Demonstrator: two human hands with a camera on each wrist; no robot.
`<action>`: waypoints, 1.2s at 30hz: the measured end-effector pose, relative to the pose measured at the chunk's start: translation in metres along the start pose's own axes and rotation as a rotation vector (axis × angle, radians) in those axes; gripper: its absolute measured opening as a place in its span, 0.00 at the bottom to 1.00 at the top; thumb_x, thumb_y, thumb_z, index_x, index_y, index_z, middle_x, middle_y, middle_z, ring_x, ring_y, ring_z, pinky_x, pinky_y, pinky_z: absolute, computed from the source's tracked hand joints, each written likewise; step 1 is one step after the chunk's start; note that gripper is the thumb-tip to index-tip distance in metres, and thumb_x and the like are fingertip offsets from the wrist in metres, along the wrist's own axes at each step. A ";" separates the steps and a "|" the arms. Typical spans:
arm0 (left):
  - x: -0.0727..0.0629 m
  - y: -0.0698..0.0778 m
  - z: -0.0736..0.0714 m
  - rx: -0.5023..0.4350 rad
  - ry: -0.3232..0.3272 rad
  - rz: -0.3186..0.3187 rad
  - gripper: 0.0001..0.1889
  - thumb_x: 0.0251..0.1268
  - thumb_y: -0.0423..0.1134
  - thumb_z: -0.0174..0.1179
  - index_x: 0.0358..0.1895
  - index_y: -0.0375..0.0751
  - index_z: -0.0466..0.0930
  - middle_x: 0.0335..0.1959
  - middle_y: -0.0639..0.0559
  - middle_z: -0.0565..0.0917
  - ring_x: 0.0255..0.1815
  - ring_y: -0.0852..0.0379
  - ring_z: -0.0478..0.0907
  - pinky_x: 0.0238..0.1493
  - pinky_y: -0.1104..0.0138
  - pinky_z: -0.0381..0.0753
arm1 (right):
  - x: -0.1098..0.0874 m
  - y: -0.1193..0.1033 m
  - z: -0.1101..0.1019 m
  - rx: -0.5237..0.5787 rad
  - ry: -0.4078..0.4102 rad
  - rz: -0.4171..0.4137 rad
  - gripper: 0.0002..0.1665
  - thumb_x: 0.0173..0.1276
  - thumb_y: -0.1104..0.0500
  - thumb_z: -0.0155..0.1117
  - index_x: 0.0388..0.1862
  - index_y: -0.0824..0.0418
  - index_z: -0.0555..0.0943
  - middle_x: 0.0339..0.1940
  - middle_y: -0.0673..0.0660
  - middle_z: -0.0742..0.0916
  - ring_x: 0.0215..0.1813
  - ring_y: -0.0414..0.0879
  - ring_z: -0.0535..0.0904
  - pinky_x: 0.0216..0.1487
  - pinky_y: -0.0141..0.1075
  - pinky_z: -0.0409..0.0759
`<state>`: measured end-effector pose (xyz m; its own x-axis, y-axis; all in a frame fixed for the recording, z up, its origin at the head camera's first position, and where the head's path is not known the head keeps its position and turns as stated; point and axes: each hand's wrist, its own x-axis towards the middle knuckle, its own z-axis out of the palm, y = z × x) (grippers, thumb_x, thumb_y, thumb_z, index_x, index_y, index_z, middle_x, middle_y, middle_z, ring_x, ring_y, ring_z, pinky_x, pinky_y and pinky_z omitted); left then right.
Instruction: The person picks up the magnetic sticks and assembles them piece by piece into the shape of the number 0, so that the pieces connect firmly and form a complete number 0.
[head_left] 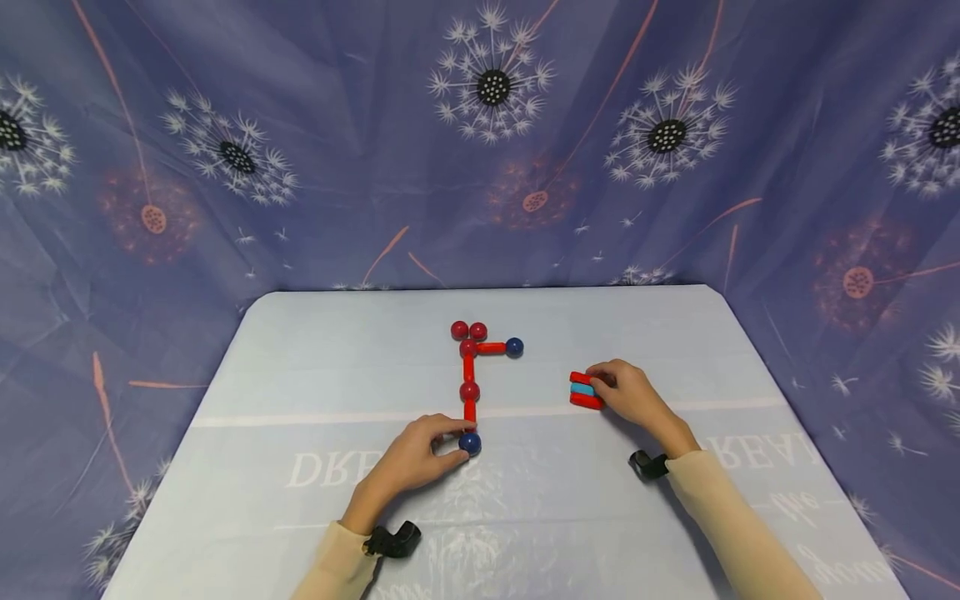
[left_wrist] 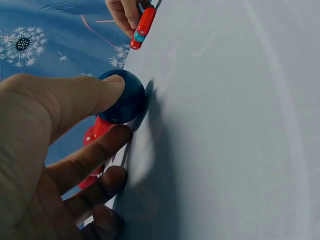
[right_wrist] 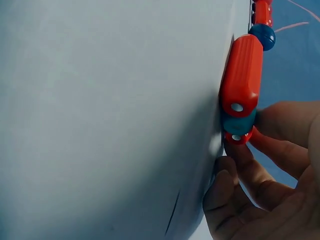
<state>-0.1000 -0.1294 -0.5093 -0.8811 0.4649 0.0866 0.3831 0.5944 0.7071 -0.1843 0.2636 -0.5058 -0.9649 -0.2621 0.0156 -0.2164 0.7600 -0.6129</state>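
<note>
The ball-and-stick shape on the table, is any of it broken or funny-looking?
Nothing in the shape looks broken. One bit seems odd: at its far end, two red balls crowd up by another red ball with no rod showing between them, while elsewhere red rods run between balls.

I have left hand (head_left: 416,454) at 7 o'clock in head view, cream-sleeved left forearm (head_left: 341,558) angled toward 1 o'clock. Left thumb (left_wrist: 82,97) and index finger (left_wrist: 92,157) pinch; other fingers (left_wrist: 100,192) bent. Right hand (head_left: 630,392) at 4 o'clock, right forearm (head_left: 731,512) angled toward 11 o'clock, right thumb (right_wrist: 292,120) opposing fingers in pinch.
</note>
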 end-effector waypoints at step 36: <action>0.001 -0.004 -0.004 -0.012 -0.029 -0.049 0.18 0.64 0.43 0.73 0.57 0.57 0.87 0.47 0.61 0.87 0.38 0.59 0.77 0.41 0.69 0.76 | -0.025 -0.080 0.042 0.110 -0.021 -0.207 0.08 0.73 0.59 0.68 0.49 0.57 0.88 0.42 0.50 0.86 0.41 0.39 0.78 0.41 0.32 0.77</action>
<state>-0.1038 -0.1338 -0.5096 -0.8901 0.4546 0.0311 0.3363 0.6093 0.7181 -0.1372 0.1847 -0.4902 -0.8980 -0.4190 0.1343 -0.3909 0.6196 -0.6807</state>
